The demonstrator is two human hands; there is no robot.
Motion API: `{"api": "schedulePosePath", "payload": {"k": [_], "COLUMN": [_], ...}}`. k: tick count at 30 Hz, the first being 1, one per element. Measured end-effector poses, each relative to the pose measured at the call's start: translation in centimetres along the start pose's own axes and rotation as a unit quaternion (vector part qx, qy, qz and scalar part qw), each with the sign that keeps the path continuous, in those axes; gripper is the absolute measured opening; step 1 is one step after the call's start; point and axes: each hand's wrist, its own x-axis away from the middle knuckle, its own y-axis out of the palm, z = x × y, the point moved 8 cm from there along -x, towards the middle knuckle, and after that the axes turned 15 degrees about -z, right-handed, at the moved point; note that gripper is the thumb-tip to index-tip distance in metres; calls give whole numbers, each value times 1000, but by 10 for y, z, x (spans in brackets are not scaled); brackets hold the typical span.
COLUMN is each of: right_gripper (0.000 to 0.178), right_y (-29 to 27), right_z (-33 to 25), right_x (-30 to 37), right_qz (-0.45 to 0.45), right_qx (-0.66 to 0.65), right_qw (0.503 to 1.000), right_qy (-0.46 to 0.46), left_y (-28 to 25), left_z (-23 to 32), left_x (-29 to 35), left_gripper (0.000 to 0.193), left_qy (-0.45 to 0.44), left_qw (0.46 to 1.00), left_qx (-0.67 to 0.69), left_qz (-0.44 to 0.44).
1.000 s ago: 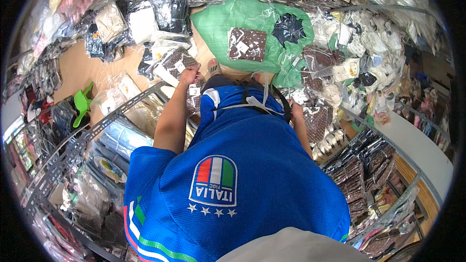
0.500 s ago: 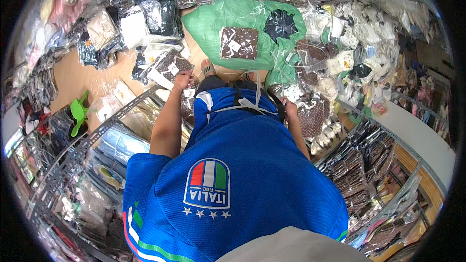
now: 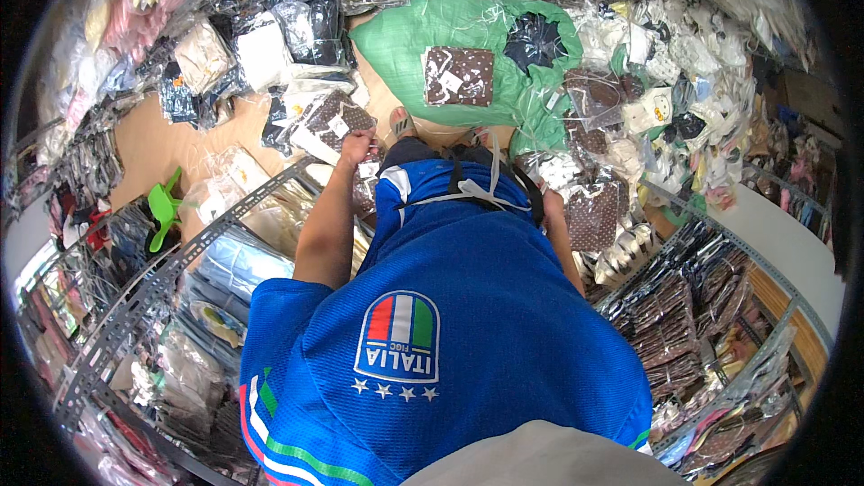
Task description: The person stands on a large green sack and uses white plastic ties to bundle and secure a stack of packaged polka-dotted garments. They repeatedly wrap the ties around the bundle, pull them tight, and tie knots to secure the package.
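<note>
Two hands hang low. L hand (image 3: 360,146), fingers curled, is by the lower R corner of a brown dotted pkt (image 3: 337,120) atop the L heap (image 3: 268,52); can't tell if it grips it. R hand (image 3: 553,207) is next to brown bagged clothes (image 3: 598,216); can't tell how open or if it's holding any. Clear bags (image 3: 661,63) w/ white clothes lie past the green sheet's (image 3: 389,49) R edge. Tan floor (image 3: 144,146) shows b/w L heap & metal rack's (image 3: 187,253) edge.

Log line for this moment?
left hand: near dotted brown packet | right hand: near wrapped brown bundle | green sheet: folded brown cloth on top
</note>
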Motion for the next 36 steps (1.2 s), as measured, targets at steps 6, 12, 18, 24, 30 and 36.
{"api": "schedulePosePath", "payload": {"k": [6, 12, 18, 24, 30, 36], "right_gripper": [26, 27, 33, 30, 30, 33], "right_y": [-5, 8, 11, 3, 2, 11], "right_z": [-14, -18, -24, -16, -14, -36], "right_x": [7, 9, 12, -2, -16, 0], "right_qz": [29, -4, -3, -11, -18, -60], "right_qx": [67, 14, 64, 21, -16, 17], "right_qw": [997, 1000, 998, 1000, 1000, 998], "right_qy": [10, 14, 6, -10, 1, 28], "left_y": [3, 6, 0, 5, 3, 8], "left_z": [-1, 11, 9, 22, 27, 34], "left_x": [0, 7, -2, -3, -12, -7], "left_gripper": [45, 37, 38, 39, 37, 37], "left_qy": [-7, 5, -1, 8, 11, -5], "left_qw": [1000, 1000, 1000, 1000, 999, 999], "left_qx": [1, -5, -1, -18, -33, -40], "left_qz": [-10, -1, -3, -18, -20, -21]}}
